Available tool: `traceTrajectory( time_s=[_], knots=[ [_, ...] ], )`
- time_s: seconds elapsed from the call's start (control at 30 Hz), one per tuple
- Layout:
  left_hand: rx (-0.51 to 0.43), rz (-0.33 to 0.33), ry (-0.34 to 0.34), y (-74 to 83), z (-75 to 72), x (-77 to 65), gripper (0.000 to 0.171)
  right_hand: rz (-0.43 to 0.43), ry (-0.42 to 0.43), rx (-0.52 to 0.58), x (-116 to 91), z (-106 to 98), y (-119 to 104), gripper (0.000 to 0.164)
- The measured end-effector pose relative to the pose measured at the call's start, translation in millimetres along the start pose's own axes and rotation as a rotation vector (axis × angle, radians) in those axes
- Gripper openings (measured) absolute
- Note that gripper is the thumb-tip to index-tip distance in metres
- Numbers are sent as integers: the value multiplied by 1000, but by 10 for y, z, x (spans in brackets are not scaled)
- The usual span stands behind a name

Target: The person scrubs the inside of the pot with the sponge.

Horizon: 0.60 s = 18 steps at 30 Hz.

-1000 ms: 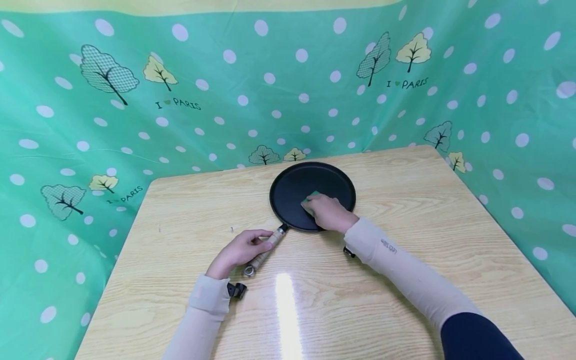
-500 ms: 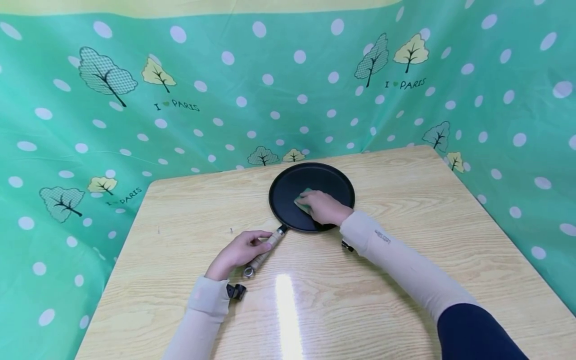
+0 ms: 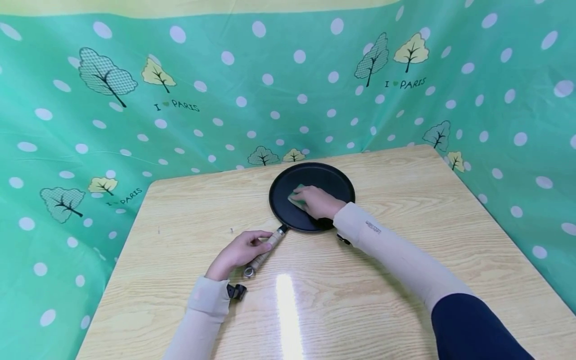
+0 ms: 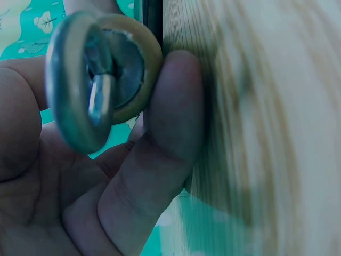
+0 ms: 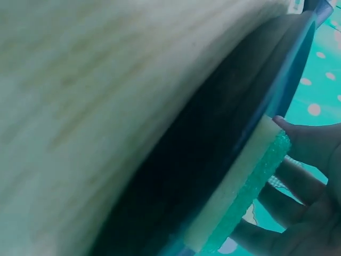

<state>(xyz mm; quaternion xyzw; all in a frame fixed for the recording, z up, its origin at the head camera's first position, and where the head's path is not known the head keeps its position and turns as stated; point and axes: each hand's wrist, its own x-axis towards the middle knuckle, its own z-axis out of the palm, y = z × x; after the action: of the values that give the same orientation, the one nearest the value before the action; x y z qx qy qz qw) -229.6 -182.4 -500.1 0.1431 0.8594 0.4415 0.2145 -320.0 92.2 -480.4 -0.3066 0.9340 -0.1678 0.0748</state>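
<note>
A round black flat pan (image 3: 288, 185) lies toward the back of the table, its wood-look handle (image 3: 263, 256) pointing to the front left. My left hand (image 3: 243, 248) grips that handle between thumb and fingers. In the left wrist view the handle's metal hanging ring (image 4: 80, 128) faces the camera, with the thumb and fingers around the handle. On the pan's inner surface my right hand (image 3: 318, 201) holds a sponge (image 3: 297, 197). The right wrist view shows its green scouring side (image 5: 250, 186) toward the fingers and the pale side toward the pan.
The pan rests on a light wood-grain table (image 3: 369, 290) with a bright light reflection near its front. A green dotted curtain (image 3: 288, 115) surrounds the back and both sides. Small black devices are strapped at both wrists.
My right hand has moved the sponge across the pan, to the left and slightly toward the back. The left hand keeps its grip on the handle, and the pan stays in place.
</note>
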Motion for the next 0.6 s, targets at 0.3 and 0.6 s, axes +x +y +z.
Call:
traceTrajectory(
  time_s=[0.3, 0.6],
  knots=[
    [15, 1, 3, -1, -8, 8, 40, 3, -11, 10, 156, -13, 25, 48],
    [-5, 7, -2, -16, -1, 8, 40, 44, -20, 9, 244, -23, 4, 47]
  ],
)
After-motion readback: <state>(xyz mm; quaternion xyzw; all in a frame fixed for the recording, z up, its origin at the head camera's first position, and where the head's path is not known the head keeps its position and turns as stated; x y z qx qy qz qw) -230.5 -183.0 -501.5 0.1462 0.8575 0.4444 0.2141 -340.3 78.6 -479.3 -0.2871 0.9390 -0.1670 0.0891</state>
